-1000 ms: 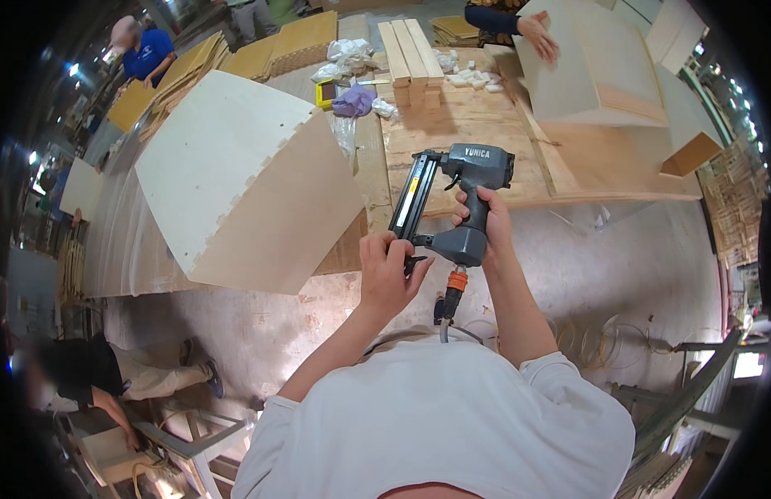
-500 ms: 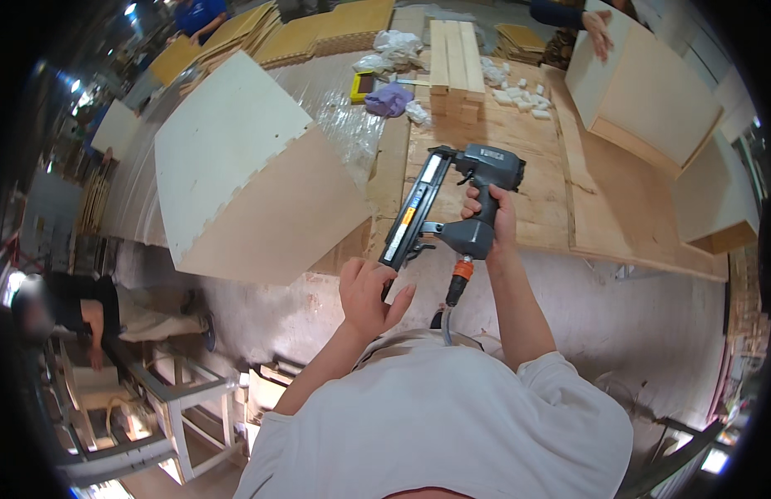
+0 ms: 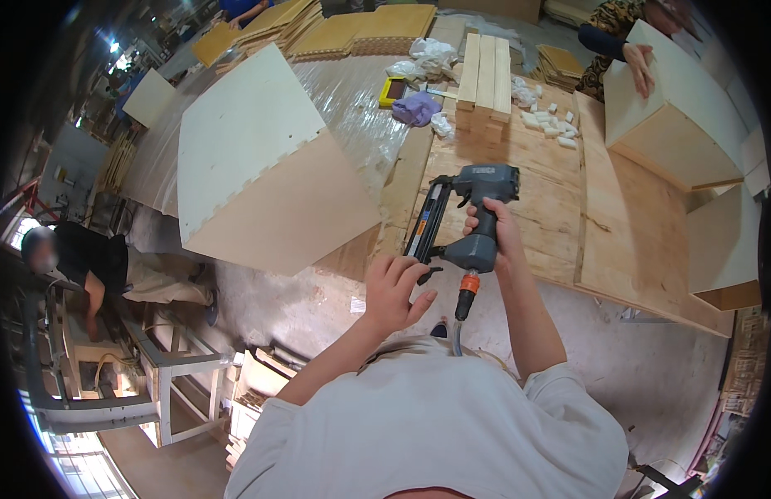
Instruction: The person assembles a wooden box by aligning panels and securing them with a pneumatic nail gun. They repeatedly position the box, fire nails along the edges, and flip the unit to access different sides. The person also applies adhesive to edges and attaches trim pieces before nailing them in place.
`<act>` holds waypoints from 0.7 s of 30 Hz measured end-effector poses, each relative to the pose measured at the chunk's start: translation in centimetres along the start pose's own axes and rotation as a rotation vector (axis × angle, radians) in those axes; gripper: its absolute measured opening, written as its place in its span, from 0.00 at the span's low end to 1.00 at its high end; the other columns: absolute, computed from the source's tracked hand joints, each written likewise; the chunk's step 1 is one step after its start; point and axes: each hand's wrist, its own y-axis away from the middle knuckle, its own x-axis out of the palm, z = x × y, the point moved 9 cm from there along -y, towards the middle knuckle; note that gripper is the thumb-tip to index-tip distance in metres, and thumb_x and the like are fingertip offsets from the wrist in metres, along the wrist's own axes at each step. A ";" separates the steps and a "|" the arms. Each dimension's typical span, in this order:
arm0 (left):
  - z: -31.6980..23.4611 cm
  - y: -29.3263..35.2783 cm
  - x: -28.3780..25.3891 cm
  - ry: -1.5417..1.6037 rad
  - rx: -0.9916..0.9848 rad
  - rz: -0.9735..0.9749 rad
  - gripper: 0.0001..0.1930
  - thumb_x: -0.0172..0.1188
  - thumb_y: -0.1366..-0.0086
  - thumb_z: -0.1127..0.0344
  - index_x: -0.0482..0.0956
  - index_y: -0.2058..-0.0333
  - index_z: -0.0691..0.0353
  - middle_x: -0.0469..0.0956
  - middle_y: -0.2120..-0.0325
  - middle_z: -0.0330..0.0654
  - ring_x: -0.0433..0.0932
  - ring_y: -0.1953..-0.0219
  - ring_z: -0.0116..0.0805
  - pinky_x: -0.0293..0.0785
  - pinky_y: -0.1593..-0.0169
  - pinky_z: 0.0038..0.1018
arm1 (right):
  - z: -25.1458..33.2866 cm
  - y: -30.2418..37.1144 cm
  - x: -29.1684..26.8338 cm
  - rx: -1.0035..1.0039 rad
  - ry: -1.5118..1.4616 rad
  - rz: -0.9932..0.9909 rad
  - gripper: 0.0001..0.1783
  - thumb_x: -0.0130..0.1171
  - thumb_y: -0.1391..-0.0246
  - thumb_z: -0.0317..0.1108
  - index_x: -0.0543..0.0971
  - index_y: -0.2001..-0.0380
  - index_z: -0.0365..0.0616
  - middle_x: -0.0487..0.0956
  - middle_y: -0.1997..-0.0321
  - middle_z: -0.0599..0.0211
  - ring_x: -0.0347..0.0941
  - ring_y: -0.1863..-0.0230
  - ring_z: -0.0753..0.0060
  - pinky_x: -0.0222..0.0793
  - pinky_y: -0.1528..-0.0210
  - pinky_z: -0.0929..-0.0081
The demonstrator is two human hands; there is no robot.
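Observation:
A dark grey pneumatic nail gun (image 3: 478, 245) is held over the near edge of the wooden table, its long magazine on the left. Wrapped round the handle is my right hand (image 3: 503, 233), closed. My left hand (image 3: 392, 293) has its fingers curled over the near end of the magazine, thumb apart; the part under the fingers is hidden. An orange and black coupling (image 3: 468, 287) joins a hose to the gun's base. To the left of the gun a pale wooden box (image 3: 269, 183) lies turned at an angle on the table.
Behind the gun stand stacked wood strips (image 3: 483, 79), with white blocks (image 3: 550, 125), a purple cloth (image 3: 415, 109) and a yellow-black object (image 3: 392, 91) around them. Another person's hand (image 3: 639, 68) touches a box (image 3: 680, 133) at far right. At left, someone bends beside a metal-framed bench (image 3: 186, 362).
The view has shifted, so the table and boxes sit lower and further right. My left hand is nearer the gun's body, and less of the magazine shows. Both hands stay on the gun.

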 end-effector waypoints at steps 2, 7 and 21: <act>-0.1 0.6 1.5 -0.022 0.004 0.048 0.20 0.55 0.41 0.51 0.74 0.57 0.61 0.72 0.61 0.46 0.69 0.59 0.47 0.64 0.54 0.39 | 0.2 0.2 0.8 -0.024 0.173 -0.046 0.14 0.53 0.43 0.40 0.67 0.65 0.39 0.72 0.72 0.66 0.71 0.77 0.74 0.73 0.74 0.73; -1.7 0.8 1.3 -0.035 0.102 -0.021 0.23 0.51 0.38 0.47 0.74 0.55 0.61 0.72 0.58 0.46 0.69 0.56 0.47 0.63 0.52 0.42 | 1.1 0.1 2.3 -0.004 0.207 0.011 0.14 0.54 0.43 0.40 0.68 0.65 0.40 0.73 0.72 0.66 0.71 0.77 0.73 0.73 0.74 0.72; 0.7 0.0 -2.0 -0.077 0.165 -0.119 0.24 0.45 0.34 0.46 0.75 0.52 0.58 0.72 0.53 0.48 0.67 0.48 0.51 0.61 0.46 0.47 | -1.0 -1.4 6.4 0.082 0.302 0.118 0.13 0.52 0.43 0.41 0.68 0.67 0.42 0.72 0.73 0.67 0.70 0.78 0.72 0.72 0.73 0.72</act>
